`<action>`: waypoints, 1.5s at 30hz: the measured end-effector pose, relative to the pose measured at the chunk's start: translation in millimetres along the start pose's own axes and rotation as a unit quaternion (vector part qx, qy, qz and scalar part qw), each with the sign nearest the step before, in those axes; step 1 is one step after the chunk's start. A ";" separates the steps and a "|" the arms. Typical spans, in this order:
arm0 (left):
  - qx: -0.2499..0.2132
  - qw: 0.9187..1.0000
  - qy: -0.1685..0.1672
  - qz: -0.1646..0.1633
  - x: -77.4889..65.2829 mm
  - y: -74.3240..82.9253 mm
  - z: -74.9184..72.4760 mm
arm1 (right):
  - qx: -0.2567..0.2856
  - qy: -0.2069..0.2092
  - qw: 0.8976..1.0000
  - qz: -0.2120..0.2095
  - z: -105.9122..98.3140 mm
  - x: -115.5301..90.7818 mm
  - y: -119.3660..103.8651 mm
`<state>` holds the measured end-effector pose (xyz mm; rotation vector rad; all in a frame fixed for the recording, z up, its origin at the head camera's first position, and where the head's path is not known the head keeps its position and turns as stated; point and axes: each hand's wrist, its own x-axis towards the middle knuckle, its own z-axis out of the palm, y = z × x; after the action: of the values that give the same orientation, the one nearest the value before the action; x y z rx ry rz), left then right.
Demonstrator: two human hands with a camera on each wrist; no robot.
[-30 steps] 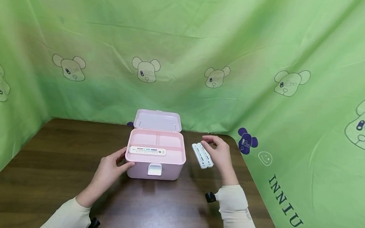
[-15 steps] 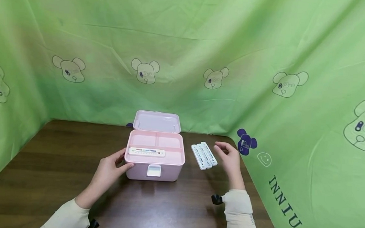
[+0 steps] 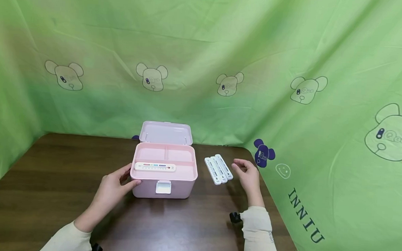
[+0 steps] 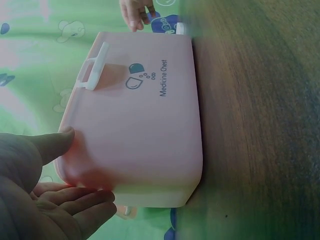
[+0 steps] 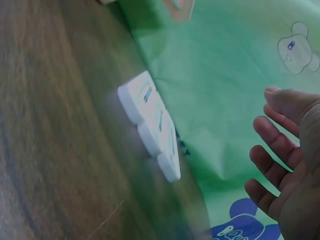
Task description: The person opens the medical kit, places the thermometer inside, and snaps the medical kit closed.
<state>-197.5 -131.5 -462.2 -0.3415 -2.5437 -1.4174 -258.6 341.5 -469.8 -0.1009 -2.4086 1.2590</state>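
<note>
A pink medicine chest (image 3: 177,188) stands on the table with its lid (image 3: 166,133) raised. My left hand (image 3: 112,189) grips its front left corner, thumb on the front near the rim and fingers along the side. Across the front section of its tray lies a white thermometer (image 3: 155,167) with coloured marks. To the right of the chest, three similar white thermometers (image 3: 218,169) lie side by side in a slanted row on the table. Just right of them hovers my right hand (image 3: 248,177), fingers loosely bent and holding nothing; in the right wrist view a gap separates it from the thermometers (image 5: 150,122).
The tray's divider (image 3: 166,152) splits its back part into two compartments. A white latch (image 3: 163,187) hangs on the chest's front. Behind the brown table (image 3: 83,165) hangs a green curtain (image 3: 191,45) printed with bear heads, which also closes off the right side.
My right hand has drawn off the thermometers to the right, leaving all three in full sight. The left hand keeps its grip on the chest. The head view has turned slightly right.
</note>
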 end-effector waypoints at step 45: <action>0.006 1.000 0.004 -0.016 -1.1 1.3 -0.5 | -0.242 -0.078 0.967 0.031 21.8 -6.8 40.8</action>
<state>-196.1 -131.3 -461.2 -0.2943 -2.5613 -1.4125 -266.2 347.0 -515.6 -0.2265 -2.8240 0.6970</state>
